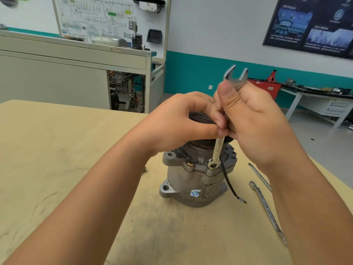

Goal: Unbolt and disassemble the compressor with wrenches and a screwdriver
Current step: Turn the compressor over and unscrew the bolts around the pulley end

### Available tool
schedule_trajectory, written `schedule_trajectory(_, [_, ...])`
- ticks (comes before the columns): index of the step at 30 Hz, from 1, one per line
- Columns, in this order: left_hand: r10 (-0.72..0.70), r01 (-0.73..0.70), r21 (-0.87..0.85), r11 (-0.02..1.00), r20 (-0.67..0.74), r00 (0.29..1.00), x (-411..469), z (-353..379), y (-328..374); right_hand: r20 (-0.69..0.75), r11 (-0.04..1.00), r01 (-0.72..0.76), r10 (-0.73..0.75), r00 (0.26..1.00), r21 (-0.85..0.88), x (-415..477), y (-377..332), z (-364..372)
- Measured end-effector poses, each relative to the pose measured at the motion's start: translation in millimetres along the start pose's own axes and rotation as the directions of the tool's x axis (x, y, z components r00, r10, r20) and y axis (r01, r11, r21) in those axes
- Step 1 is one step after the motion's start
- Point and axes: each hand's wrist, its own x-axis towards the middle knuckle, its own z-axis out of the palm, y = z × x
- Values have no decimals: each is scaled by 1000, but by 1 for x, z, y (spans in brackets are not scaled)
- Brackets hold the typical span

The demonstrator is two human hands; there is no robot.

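While the compressor [193,180] stands on end near the middle of the tan worktop [57,150], pulley side up, we see both hands closed on one wrench [218,148]. The right hand [254,119] is wrapped round the upper shank with the thumb pointing up, and the open-end head sticks out above the fist. The left hand [183,119] lies over the dark pulley and pinches the shank between thumb and fingertips, touching the right hand. The wrench is nearly upright, and its lower end sits on a brass-coloured bolt [212,166] on the housing flange. A second bolt [190,163] of the same kind stands just to its left.

On the grey housing we find a blue-and-white sticker [195,193] with a logo but no words we can read. A black wire [229,182] hangs down the right side to the worktop. To the right lies a second wrench [265,207], ring end away from us, its stamped marks too blurred to read. Just beyond it lies a slim metal tool [258,175], partly hidden by the right forearm.

The dark poster [313,25] and the wiring-diagram board [95,16] on the far wall carry print we cannot read.
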Motion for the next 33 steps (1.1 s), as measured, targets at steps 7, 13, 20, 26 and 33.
schedule_trajectory(7, [23,-24,170,985,10,1000,1,7,3,117,1000,20,-21,993,15,-4,-3,-12])
schedule_trajectory(13, [-2,20,303,953,-59,998,0,11,3,65,992,75,-82,994,98,-8,2,-15])
schedule_trajectory(20, [10,4,288,958,-49,999,0,14,2,-15,990,82,-81,997,117,-11,12,-22])
schedule_trajectory(26, [17,14,318,948,-92,996,0,18,2,-115,987,75,-58,992,144,-10,12,-20])
schedule_trajectory(33, [27,-7,320,947,-57,998,2,14,0,-73,978,-51,67,995,202,-5,13,-18])
